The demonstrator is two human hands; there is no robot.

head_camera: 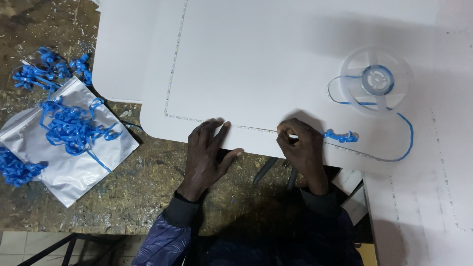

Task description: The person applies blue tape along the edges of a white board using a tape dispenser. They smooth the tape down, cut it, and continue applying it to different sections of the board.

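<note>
Two hands work along the near edge of a white board [276, 64], where a thin LED strip [170, 74] runs in a line close to the border and turns at the rounded corner. The right hand [301, 148] is closed in a pinch on the strip at the point where the stuck-down part ends; its fingertips press down there, seemingly to seat the strip on the board. Just past that pinch a curl of blue backing [340, 136] stands up off the strip, peeled away from it. The left hand [209, 150] lies flat and spread, fingers wide, holding nothing; its fingertips rest on the board next to the laid strip, likely to steady the board and keep the strip down.

Beyond the right hand the loose strip, with its blue backing on, loops out and back to a clear reel [377, 81] with a blue hub, lying flat on the board so the strip can feed off it.

Farther left, on the worn table [148, 187], a silver bag [64, 162] carries a tangle of blue scraps [71, 128], with more scraps scattered beside it. Another white panel [419, 207] lies to the right.
</note>
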